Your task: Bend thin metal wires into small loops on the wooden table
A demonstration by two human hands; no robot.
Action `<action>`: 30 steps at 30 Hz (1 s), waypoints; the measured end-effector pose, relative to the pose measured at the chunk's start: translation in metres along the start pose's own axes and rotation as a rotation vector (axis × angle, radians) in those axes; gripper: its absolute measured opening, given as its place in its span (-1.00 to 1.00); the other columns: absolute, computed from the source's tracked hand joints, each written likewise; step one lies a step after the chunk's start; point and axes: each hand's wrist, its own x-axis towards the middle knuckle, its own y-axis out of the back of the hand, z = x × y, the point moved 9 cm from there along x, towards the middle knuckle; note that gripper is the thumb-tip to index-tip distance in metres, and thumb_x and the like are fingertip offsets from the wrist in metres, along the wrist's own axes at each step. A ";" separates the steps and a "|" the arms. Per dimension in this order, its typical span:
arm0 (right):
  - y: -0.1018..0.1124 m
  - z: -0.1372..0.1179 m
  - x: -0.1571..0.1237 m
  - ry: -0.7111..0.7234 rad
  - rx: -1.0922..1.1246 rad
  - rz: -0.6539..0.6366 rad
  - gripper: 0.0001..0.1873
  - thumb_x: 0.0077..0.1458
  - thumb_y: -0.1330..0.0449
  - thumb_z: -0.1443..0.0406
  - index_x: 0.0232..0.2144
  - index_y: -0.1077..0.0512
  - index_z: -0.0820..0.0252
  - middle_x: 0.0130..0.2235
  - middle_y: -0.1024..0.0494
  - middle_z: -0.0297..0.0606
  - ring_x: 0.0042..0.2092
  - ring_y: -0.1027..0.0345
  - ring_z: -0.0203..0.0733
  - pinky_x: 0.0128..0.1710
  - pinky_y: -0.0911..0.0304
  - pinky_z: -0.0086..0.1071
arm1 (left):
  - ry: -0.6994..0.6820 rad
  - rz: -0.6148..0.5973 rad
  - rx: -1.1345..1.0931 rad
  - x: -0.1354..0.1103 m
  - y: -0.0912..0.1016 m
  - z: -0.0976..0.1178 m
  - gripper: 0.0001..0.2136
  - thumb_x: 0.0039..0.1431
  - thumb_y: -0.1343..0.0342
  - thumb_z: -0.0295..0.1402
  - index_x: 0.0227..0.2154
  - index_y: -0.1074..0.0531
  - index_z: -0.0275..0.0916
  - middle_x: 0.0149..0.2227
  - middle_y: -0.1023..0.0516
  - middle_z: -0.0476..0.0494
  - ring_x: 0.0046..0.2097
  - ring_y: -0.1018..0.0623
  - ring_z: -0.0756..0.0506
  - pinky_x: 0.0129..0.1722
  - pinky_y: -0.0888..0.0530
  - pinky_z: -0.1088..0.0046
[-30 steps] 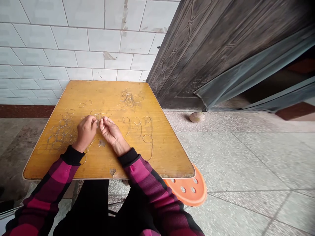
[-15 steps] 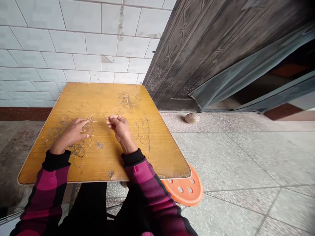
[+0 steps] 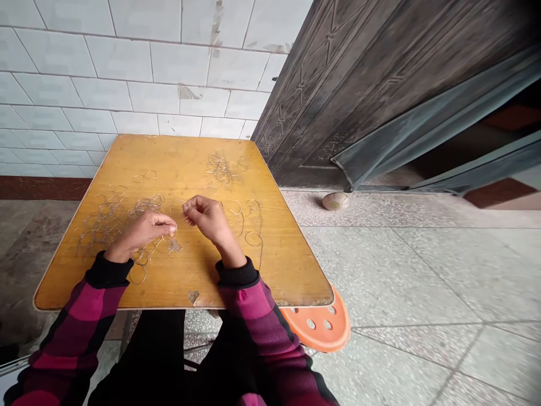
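Observation:
My right hand [image 3: 209,219] is closed in a pinch above the middle of the table, gripping a thin wire [image 3: 175,202] that curves out to its left. Just left of it, my left hand [image 3: 146,231] has thumb and forefinger pressed together on what looks like the same wire; the fingers partly hide it. Under and behind my left hand spreads a tangled pile of looped wires [image 3: 103,220]. A smaller heap of wires [image 3: 220,166] lies near the table's far right. Several loose wires [image 3: 253,239] rest right of my right hand.
The wooden table [image 3: 279,270] has a chipped front edge and stands near a white tiled wall [image 3: 122,56]. An orange stool [image 3: 316,330] sits partly under its right corner. On the floor by the dark door [image 3: 296,135] lies a rounded stone-like object [image 3: 335,201].
My left hand has moved right from the pile towards my right hand, and its parted fingers have closed into a pinch. My right hand has turned slightly. The camera view has shifted a little.

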 end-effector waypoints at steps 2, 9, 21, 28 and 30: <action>0.005 -0.009 -0.002 0.072 -0.125 0.056 -0.87 0.06 -0.19 0.27 -0.47 -0.47 0.18 -0.54 -0.48 -0.36 -0.51 -0.30 -0.34 -0.44 -0.20 -0.44 | 0.021 -0.003 -0.055 0.001 -0.005 -0.002 -0.87 0.01 -0.17 -0.26 -0.50 -0.54 -0.17 -0.45 -0.60 -0.09 -0.39 -0.54 -0.10 -0.33 -0.47 0.34; 0.009 -0.035 -0.009 0.259 -0.359 0.152 -0.83 0.03 -0.17 0.37 -0.44 -0.57 0.11 -0.41 -0.56 -0.26 -0.37 -0.36 -0.22 -0.27 -0.21 -0.34 | 0.075 -0.037 -0.241 -0.001 -0.016 -0.003 -0.81 0.05 -0.15 -0.19 -0.48 -0.53 -0.20 -0.51 -0.55 -0.09 -0.49 -0.44 -0.04 -0.46 -0.41 0.41; -0.003 -0.033 -0.012 0.288 -0.513 0.108 -0.78 0.09 -0.10 0.38 -0.38 -0.57 0.14 -0.43 -0.50 -0.23 -0.39 -0.32 -0.23 -0.31 -0.16 -0.35 | 0.087 0.049 -0.235 -0.003 -0.013 -0.001 -0.70 0.13 -0.08 -0.22 -0.64 -0.47 -0.23 -0.60 -0.45 -0.06 -0.54 -0.33 0.01 -0.50 -0.29 0.43; -0.008 -0.032 -0.011 0.283 -0.560 0.073 -0.77 0.12 -0.10 0.39 -0.33 -0.58 0.18 -0.37 -0.54 -0.18 -0.35 -0.38 -0.20 -0.29 -0.20 -0.34 | 0.139 0.101 -0.361 -0.001 -0.020 -0.011 -0.79 0.02 -0.12 -0.31 -0.67 -0.44 -0.25 -0.61 -0.43 -0.03 -0.57 -0.28 0.04 -0.55 -0.19 0.46; -0.004 -0.035 -0.012 0.288 -0.512 0.096 -0.78 0.12 -0.12 0.38 -0.32 -0.58 0.16 -0.36 -0.56 -0.20 -0.32 -0.40 -0.20 -0.26 -0.22 -0.34 | 0.148 0.152 -0.435 0.000 -0.021 -0.014 -0.82 -0.02 -0.14 -0.34 -0.66 -0.44 -0.26 -0.60 -0.43 -0.03 -0.56 -0.27 0.05 -0.55 -0.17 0.47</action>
